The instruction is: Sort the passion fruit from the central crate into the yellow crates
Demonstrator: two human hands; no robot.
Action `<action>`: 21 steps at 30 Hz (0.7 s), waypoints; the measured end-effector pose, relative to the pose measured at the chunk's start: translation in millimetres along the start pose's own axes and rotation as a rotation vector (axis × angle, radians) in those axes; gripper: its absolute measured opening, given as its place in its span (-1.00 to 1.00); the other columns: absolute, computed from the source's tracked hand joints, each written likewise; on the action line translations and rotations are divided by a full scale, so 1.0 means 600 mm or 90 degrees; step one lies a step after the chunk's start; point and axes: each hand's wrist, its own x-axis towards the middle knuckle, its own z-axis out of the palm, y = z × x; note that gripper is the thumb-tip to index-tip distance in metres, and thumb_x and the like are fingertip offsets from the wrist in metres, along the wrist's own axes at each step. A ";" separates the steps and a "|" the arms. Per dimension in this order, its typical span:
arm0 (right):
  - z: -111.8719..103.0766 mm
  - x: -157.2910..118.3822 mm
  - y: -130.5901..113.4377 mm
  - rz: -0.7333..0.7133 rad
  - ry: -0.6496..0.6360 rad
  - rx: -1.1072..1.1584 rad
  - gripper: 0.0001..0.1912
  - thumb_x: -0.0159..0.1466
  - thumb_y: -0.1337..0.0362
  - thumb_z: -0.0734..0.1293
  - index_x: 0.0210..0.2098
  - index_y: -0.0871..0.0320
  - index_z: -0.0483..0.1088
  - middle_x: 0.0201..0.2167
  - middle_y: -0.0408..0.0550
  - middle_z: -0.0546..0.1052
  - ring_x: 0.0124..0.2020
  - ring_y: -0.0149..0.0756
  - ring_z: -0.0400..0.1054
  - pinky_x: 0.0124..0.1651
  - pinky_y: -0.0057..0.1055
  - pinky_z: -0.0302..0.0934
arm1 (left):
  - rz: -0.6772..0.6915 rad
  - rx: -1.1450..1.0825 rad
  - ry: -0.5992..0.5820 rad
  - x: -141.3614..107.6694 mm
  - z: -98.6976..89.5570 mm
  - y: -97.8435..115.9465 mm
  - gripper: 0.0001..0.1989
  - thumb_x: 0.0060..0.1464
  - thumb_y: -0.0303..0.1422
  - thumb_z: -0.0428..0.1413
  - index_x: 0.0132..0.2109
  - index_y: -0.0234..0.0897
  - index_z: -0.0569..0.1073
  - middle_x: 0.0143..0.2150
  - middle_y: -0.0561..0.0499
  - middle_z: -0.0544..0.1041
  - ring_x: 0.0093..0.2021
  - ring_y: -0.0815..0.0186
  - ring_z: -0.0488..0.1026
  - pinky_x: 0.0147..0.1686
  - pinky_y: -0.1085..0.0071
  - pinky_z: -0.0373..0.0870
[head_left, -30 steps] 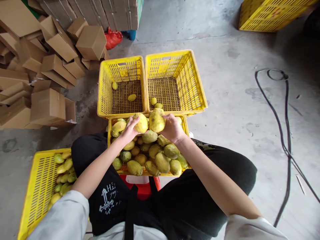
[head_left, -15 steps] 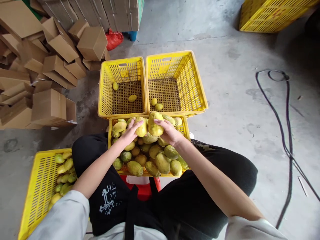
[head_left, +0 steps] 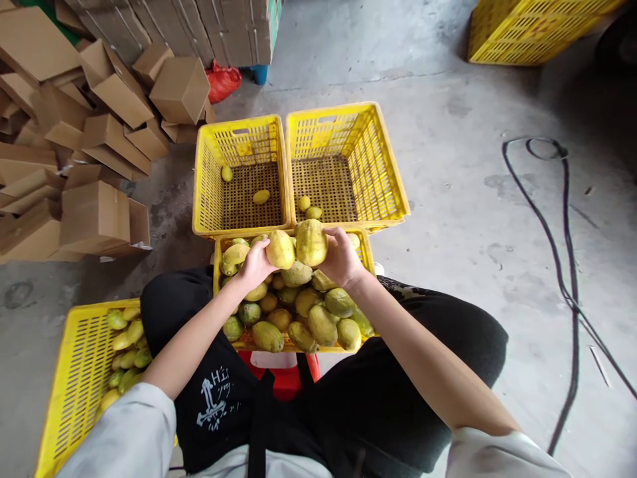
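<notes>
My left hand [head_left: 257, 265] is closed round a yellow papaya [head_left: 281, 249]. Beside it, my right hand [head_left: 343, 259] grips a larger yellow-green papaya [head_left: 311, 243], its fingers partly hidden behind the fruit. Both fruits are held close together above a yellow crate [head_left: 217, 269] between my knees. That crate is heaped with papayas [head_left: 323, 324], some green, some yellow, some brownish.
Beyond stand two yellow crates, the left one [head_left: 198, 179] and the right one [head_left: 393, 174], each with two small papayas inside. Another crate [head_left: 67, 378] with papayas is at my left. Cardboard boxes [head_left: 94, 216] pile up at far left; a black cable [head_left: 572, 299] lies right.
Both papayas have been turned in my hands, and the right one now shows a different side. My fingers have shifted on them. The whole view has moved slightly.
</notes>
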 end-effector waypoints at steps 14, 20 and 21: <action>0.004 0.008 0.020 -0.034 0.004 -0.015 -0.84 0.10 0.13 0.35 -0.36 0.04 0.38 -0.39 -0.10 0.56 -0.07 -0.12 0.41 -0.08 -0.28 0.33 | 0.041 0.126 0.027 -0.001 0.001 -0.009 -0.73 -0.08 -0.28 0.24 -0.26 -0.19 0.32 -0.16 0.02 0.48 -0.13 0.20 0.50 -0.22 0.24 0.55; -0.001 0.007 0.023 -0.024 -0.022 -0.022 -0.83 0.12 0.15 0.37 -0.31 0.06 0.39 -0.36 -0.11 0.55 -0.13 -0.18 0.43 -0.04 -0.26 0.33 | 0.032 0.145 0.031 0.004 -0.007 -0.017 -0.69 -0.06 -0.17 0.22 -0.23 -0.18 0.32 -0.12 0.00 0.48 -0.20 0.23 0.53 -0.29 0.27 0.55; -0.002 0.007 0.023 -0.034 -0.021 -0.027 -0.82 0.12 0.17 0.38 -0.28 0.05 0.38 -0.35 -0.13 0.55 -0.15 -0.20 0.43 -0.04 -0.26 0.34 | 0.033 0.145 0.027 0.006 -0.009 -0.018 -0.69 -0.06 -0.16 0.22 -0.23 -0.17 0.33 -0.12 0.00 0.48 -0.20 0.23 0.53 -0.29 0.28 0.55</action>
